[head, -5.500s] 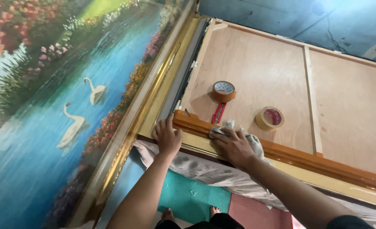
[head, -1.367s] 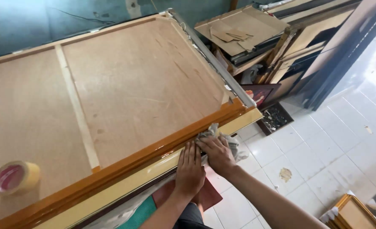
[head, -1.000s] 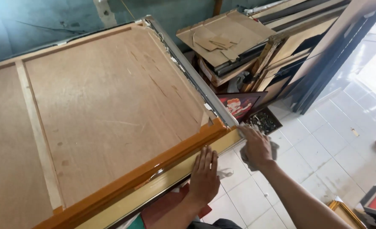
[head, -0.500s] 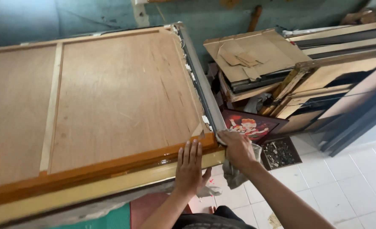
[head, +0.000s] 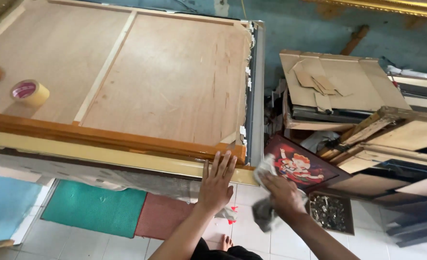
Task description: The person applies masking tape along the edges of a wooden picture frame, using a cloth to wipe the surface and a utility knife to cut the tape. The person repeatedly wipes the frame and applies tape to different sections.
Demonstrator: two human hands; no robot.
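The right hand is closed around a crumpled grey cloth, which bunches above and hangs below the fist, just off the near right corner of the big picture frame. The left hand lies flat and open, fingers spread, pressed on the frame's pale gold edge beside that corner. The frame lies face down, its brown backing board up, with a roll of tape resting on it far to the left. To the right stand a small framed red picture and stacked frames and cardboard. Below lies a green mat on the tiled floor.
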